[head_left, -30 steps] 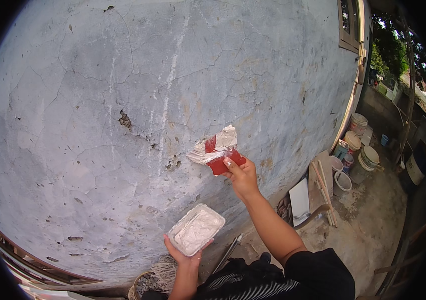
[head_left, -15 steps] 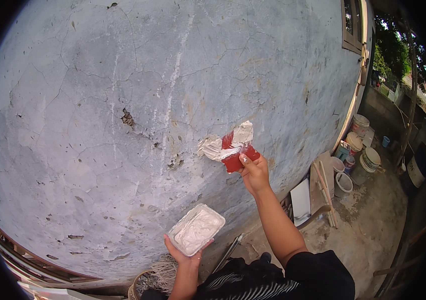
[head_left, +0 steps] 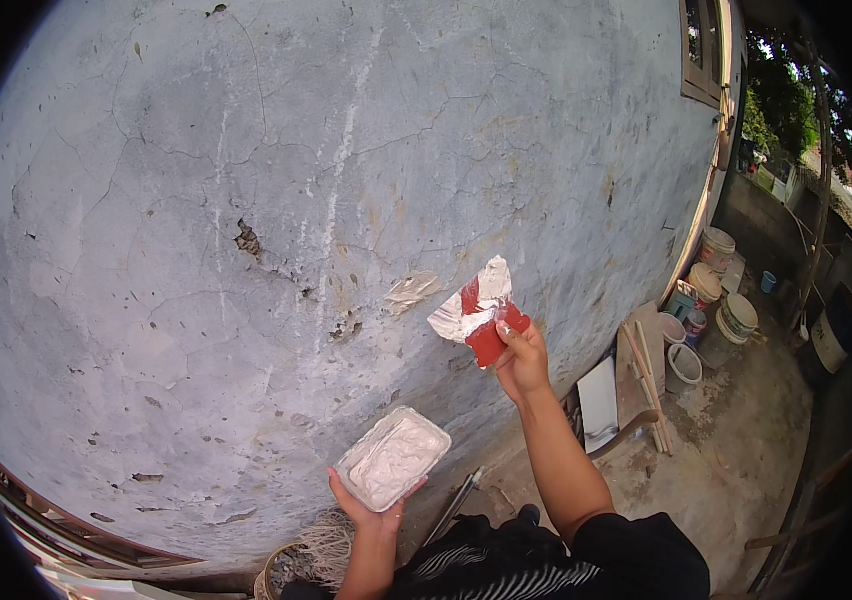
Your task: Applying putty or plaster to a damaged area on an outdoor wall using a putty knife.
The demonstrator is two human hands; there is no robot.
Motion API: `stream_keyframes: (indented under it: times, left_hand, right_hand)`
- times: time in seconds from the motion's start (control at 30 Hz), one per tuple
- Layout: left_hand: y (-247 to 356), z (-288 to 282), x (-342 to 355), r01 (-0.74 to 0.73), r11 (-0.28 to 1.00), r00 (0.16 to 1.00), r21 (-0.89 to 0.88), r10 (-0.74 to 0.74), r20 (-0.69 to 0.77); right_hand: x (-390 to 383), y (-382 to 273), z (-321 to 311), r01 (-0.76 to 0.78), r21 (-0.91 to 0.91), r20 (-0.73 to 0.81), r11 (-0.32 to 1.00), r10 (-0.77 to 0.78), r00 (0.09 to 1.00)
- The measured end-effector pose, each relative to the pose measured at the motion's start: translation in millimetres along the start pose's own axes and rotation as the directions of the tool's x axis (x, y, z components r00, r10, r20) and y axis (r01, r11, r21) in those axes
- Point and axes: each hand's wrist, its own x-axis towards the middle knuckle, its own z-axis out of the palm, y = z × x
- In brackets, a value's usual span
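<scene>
Red putty spreader point(head_left: 489, 343) is pinched in the right hand point(head_left: 524, 362) — thumb on the near face, other fingers mostly hidden behind — in front of the cracked grey-blue wall point(head_left: 176, 340), just right of a wet-looking putty smear point(head_left: 412, 291). Left hand point(head_left: 376, 518) cradles a rectangular white tray point(head_left: 426, 424) from below, digits showing past its left and lower right sides; how the rest sit under it, can't tell. Pale putty point(head_left: 398, 460) reaches nearly to the tray's edges. For clean spreading: blade low to the wall, even pressure along the full edge, feather outward so no ridge stays. Smear looks streaky, so a light levelling stroke would suit it. Blade is heavily loaded, clumped at its upper corner — better to wipe the excess on the tray's rim, tray kept level and close under the work for drips. Hard to make out: whether the blade touches the wall or hangs just off it, how deep the putty is, what the smear covers. Wall's upper edge is out of frame; round container point(head_left: 269, 568) below is cut off. Buckets point(head_left: 737, 316) past the wall's right end: contents mostly unclear.
</scene>
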Motion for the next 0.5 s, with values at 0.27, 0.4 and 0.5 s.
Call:
stream_keyframes:
  times: [0.27, 0.4, 0.5]
  left_hand:
    - [-3, 3, 2, 0.012, 1.0, 1.0, -0.008, -0.012, -0.006]
    - [-1, -2, 0, 0.003, 1.0, 0.999, -0.012, -0.003, -0.035]
    - [0, -8, 1, -0.015, 1.0, 0.998, -0.008, 0.014, -0.056]
  right_hand:
    - [10, 20, 68, 0.039, -0.081, 0.028, 0.996, -0.037, 0.999]
    - [-7, 40, 50, 0.059, -0.167, -0.145, 0.984, -0.083, 0.986]
    - [-24, 52, 23, 0.012, -0.204, -0.237, 0.979, -0.061, 0.97]
